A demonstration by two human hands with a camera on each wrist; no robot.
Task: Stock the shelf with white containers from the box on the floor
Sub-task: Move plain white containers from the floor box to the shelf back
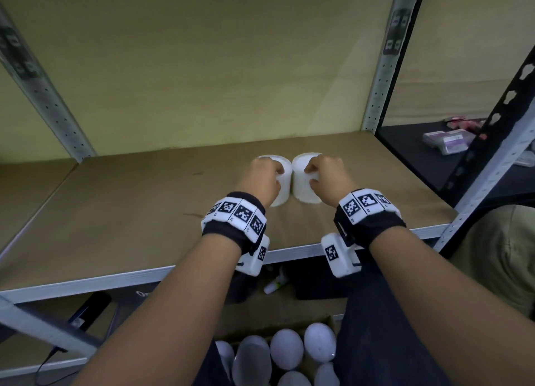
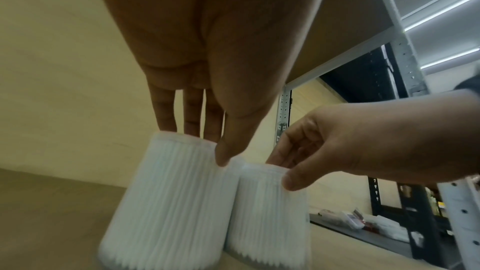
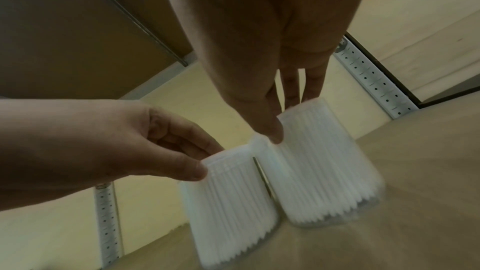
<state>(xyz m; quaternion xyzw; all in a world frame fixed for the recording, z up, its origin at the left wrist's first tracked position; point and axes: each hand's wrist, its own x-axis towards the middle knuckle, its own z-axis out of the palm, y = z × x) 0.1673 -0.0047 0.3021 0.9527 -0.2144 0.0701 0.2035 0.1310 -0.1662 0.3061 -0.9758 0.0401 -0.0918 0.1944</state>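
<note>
Brown shelf board (image 1: 121,212) before a yellowish wall (image 1: 202,52).

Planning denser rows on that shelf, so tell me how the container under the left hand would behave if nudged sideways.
The left container probably slides rather than rolls: it stands upright on the flat shelf. It looks light, since the left hand holds it by fingertips. It may bump the right container close beside it.
</note>
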